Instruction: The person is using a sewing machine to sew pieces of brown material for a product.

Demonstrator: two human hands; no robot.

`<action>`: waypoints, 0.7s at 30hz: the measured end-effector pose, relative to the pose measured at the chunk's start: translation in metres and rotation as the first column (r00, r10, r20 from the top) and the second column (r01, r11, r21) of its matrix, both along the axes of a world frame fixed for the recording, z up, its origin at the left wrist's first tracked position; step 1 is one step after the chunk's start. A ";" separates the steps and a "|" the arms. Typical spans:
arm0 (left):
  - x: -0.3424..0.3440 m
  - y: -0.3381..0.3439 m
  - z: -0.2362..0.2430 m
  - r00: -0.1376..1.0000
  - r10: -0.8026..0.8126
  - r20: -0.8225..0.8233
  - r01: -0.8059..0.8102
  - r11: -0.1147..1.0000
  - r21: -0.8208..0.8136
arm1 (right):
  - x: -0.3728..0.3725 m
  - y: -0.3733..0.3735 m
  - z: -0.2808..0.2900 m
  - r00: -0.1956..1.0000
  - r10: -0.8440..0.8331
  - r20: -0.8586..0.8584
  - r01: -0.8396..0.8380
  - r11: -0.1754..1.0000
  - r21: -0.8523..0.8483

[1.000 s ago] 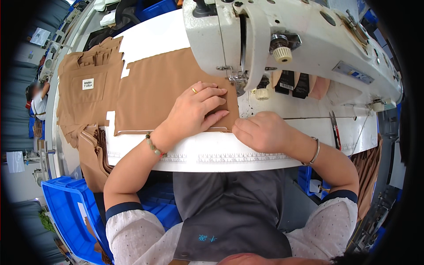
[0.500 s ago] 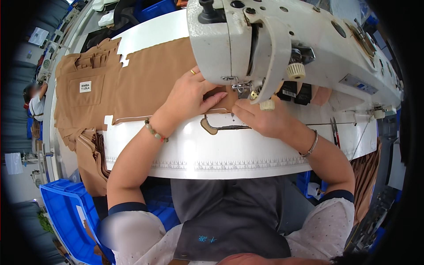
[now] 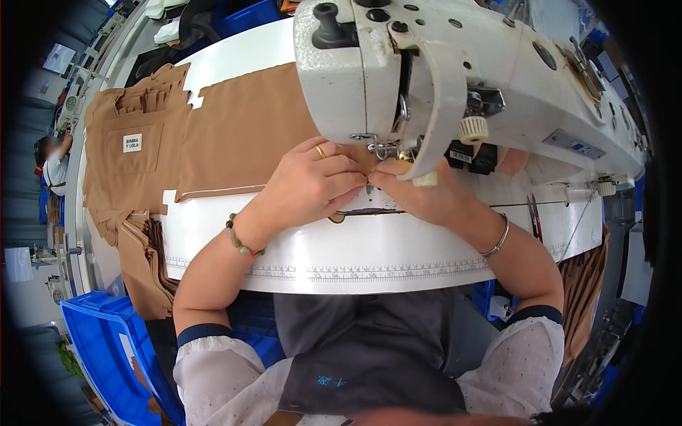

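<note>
A brown fabric panel (image 3: 245, 128) lies flat on the white sewing table (image 3: 383, 259), its right end running under the head of a white sewing machine (image 3: 334, 85). Just in front of the presser foot (image 3: 383, 149), my left hand (image 3: 312, 181) has its fingers curled and pinches the panel's near edge. My right hand (image 3: 419, 193) meets it there, thumb and fingertips closed on the same edge. The two sets of fingertips almost touch. Part of the fabric beneath the fingers and the machine head is hidden.
Brown cut pieces with a pocket and white label (image 3: 138, 149) are stacked at left; more fabric (image 3: 145, 263) hangs over the edge. Thread snips (image 3: 535, 216) lie at right. A blue crate (image 3: 117, 355) stands lower left. A person (image 3: 53, 163) sits far left.
My left hand has come down and right, from lying on the panel to pinching its edge beside my right fingertips. My right fingers have drawn together at that edge.
</note>
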State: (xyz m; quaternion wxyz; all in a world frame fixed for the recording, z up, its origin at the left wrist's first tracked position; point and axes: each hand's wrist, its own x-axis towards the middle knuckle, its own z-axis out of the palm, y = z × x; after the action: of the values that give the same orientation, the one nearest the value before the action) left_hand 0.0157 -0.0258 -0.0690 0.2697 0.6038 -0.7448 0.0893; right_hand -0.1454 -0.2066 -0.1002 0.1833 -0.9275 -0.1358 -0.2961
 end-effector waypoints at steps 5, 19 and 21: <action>-0.003 0.003 0.004 0.979 -0.046 0.201 0.051 0.998 -0.020 | -0.010 0.005 0.011 0.983 -0.063 -0.174 0.052 0.996 -0.066; -0.007 0.001 0.013 0.947 -0.061 0.315 0.051 0.998 0.040 | -0.014 -0.004 -0.001 0.992 -0.038 -0.121 0.040 0.999 0.015; -0.009 -0.001 0.013 0.958 -0.062 0.278 0.056 0.998 0.028 | -0.015 -0.005 0.000 0.991 -0.023 -0.129 0.023 1.000 0.000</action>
State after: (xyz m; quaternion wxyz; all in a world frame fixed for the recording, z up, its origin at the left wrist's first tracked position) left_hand 0.0070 -0.0264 -0.0558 0.1584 0.5655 -0.7938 0.1580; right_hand -0.1601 -0.2112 -0.1000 0.1889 -0.9461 -0.1128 -0.2376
